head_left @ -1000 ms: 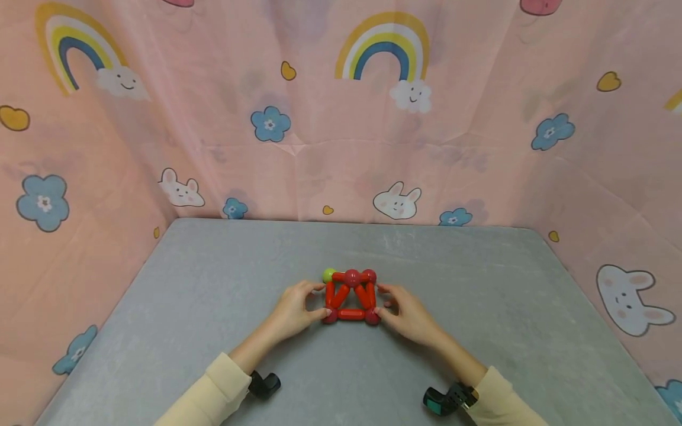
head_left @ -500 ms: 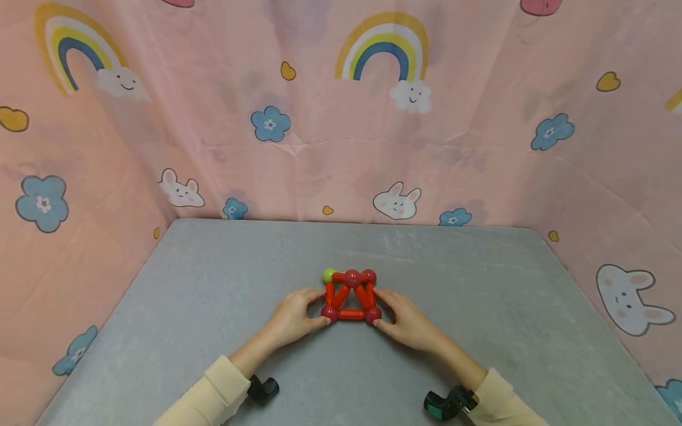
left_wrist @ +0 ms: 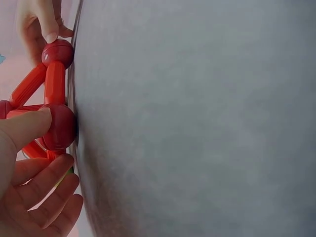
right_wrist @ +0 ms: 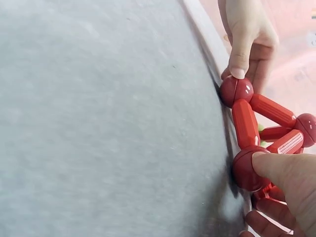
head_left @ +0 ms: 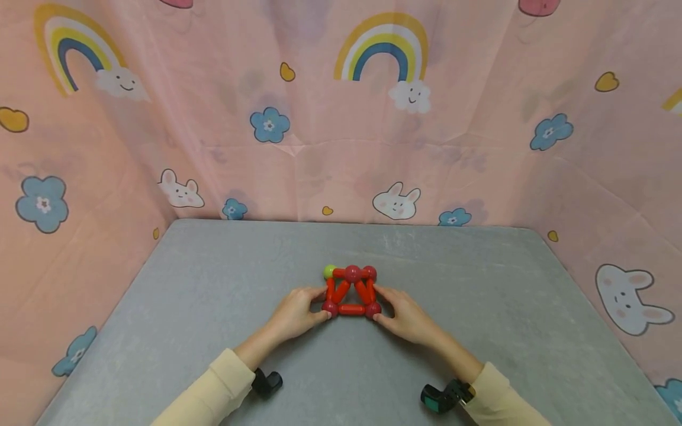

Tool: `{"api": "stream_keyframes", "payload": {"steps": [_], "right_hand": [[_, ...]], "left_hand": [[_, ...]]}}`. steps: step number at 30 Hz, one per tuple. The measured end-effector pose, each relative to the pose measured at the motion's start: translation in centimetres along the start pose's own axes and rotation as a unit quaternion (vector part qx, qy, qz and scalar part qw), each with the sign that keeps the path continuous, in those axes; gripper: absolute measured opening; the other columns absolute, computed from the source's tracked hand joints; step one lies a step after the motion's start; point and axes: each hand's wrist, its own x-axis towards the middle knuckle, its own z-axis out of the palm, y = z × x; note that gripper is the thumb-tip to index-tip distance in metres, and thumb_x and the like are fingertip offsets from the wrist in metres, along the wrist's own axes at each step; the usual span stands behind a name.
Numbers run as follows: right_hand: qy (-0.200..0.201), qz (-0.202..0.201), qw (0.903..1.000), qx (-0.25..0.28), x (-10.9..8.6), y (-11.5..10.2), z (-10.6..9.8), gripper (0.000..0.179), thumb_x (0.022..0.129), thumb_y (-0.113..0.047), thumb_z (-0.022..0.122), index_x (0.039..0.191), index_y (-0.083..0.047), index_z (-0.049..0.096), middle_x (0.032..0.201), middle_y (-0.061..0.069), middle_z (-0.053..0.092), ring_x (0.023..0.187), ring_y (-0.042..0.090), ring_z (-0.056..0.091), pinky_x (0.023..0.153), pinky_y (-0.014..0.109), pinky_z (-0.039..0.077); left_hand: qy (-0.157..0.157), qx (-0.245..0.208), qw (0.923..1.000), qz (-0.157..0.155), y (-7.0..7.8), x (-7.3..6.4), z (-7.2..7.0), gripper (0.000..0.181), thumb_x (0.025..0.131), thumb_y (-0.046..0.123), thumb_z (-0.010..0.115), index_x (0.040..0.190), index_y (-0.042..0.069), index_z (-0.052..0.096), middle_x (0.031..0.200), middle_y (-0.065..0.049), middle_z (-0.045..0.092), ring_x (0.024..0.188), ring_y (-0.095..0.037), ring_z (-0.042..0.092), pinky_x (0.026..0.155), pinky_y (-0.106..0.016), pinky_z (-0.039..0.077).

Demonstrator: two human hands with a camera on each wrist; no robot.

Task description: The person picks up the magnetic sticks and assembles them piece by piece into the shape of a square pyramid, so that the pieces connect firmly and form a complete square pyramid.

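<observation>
A ball-and-rod toy structure (head_left: pixel 352 309) of red rods and dark red balls, plus one yellow-green ball (head_left: pixel 330 272) at its far left corner, stands at mid-table. A larger-looking red ball (head_left: pixel 353 274) tops two slanting rods. My left hand (head_left: pixel 296 312) holds the left side, its thumb against the near left ball (left_wrist: pixel 59 127) and its fingers along the side rod. On the opposite side my right hand (head_left: pixel 406 316) grips likewise, thumb on the near right ball (right_wrist: pixel 249 169). The structure's underside is partly hidden by fingers in both wrist views.
The grey tabletop (head_left: pixel 213 278) spreads around the structure. Behind and beside it hangs a pink cloth (head_left: pixel 330 165) printed with rainbows, flowers and rabbits. Black wrist cameras sit on the left wrist (head_left: pixel 267 383) and the right wrist (head_left: pixel 442 397).
Both thumbs have slid from the tops of the near balls to their near sides, and the right fingers have closed in on the side. The structure has since shifted slightly away from me.
</observation>
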Motion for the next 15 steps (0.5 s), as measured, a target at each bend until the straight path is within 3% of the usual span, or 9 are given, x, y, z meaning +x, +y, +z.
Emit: {"api": "stream_keyframes", "payload": {"steps": [15], "right_hand": [[-0.025,0.002,0.9994,0.023,2.7,1.7,-0.5,0.056,0.082,-0.011,0.066,0.130,0.009,0.044,0.127,0.023,0.053,0.114,0.036,0.052,0.095,0.049,0.041]], "left_hand": [[0.011,-0.016,0.9998,-0.007,-0.8,3.0,0.1,0.052,0.077,0.017,0.072,0.122,-0.002,0.057,0.112,-0.015,0.064,0.104,-0.025,0.061,0.086,-0.040,0.049]]}}
